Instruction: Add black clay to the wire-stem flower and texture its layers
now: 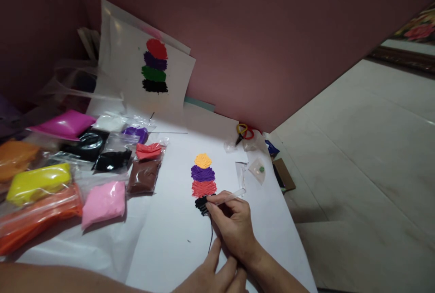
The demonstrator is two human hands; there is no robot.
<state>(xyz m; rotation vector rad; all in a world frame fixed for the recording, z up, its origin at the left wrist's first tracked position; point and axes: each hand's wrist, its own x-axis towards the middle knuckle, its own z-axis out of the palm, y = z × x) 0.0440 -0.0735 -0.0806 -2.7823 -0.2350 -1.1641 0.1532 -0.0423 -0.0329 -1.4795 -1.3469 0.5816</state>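
A slim, clear plastic clay tool (234,195) is pinched in my right hand (238,223). Its tip end, hidden by my fingers, is at the black clay band (201,204) on the white paper (163,234). Above that band sit a coral-red clay band (204,188), a purple one (203,173) and a yellow-orange round shape (203,160), all with ridged surfaces. My left hand (217,272) rests on the paper just below, fingers apart, index finger pointing up beside a thin black strand (210,236). Nothing shows in the left hand.
Several bags of coloured clay, including pink (103,203), brown (143,176) and yellow (39,183), lie to the left. A sheet with a similar clay stack (118,66) leans on the wall. Scissors (243,132) and a bag with green clay (258,170) are at the right.
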